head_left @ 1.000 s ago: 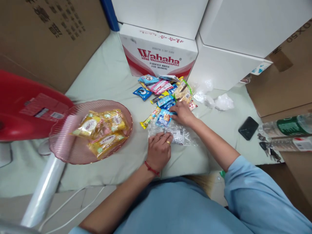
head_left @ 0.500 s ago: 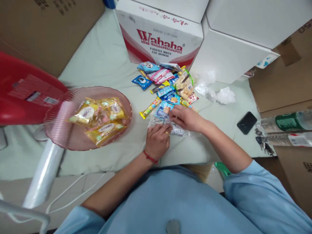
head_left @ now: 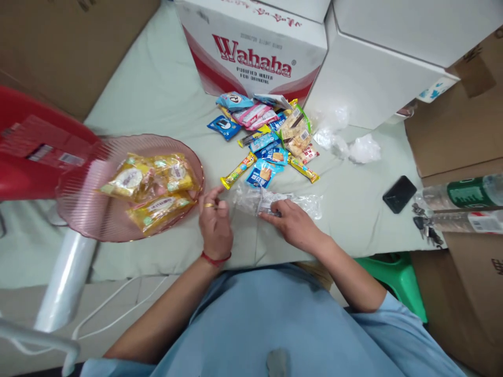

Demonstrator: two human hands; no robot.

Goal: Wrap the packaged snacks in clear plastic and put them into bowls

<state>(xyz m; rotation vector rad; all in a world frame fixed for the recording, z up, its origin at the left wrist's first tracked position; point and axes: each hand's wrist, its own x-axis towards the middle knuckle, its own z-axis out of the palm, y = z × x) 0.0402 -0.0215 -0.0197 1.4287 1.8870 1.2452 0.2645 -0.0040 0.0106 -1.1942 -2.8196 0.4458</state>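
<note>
My right hand (head_left: 299, 225) is closed with its fingertips on a small white printed packet (head_left: 269, 198). That packet lies on or inside a clear plastic bag (head_left: 313, 205), which I cannot tell. My left hand (head_left: 217, 222), with a ring and a red bracelet, holds nothing; its fingers are apart and slightly bent. It hovers between the bag and a pink ribbed bowl (head_left: 84, 222), which holds several yellow wrapped snack packs (head_left: 159, 212). Just beyond my hands lie a blue biscuit packet (head_left: 264, 174), a yellow snack stick (head_left: 238, 170) and a heap of other snacks (head_left: 255, 116).
A Wahaba-type water carton (head_left: 255, 57) and white boxes (head_left: 377, 73) stand behind the snacks. Crumpled clear plastic (head_left: 364, 148), a phone (head_left: 399, 194), keys (head_left: 428, 230) and bottles (head_left: 467, 193) lie right. A red object (head_left: 39, 146) and plastic roll (head_left: 65, 283) are left.
My left hand has left the plastic bag and moved left towards the bowl, its fingers spreading. My right hand has come down nearer, onto the white packet, and the bag is more stretched out.
</note>
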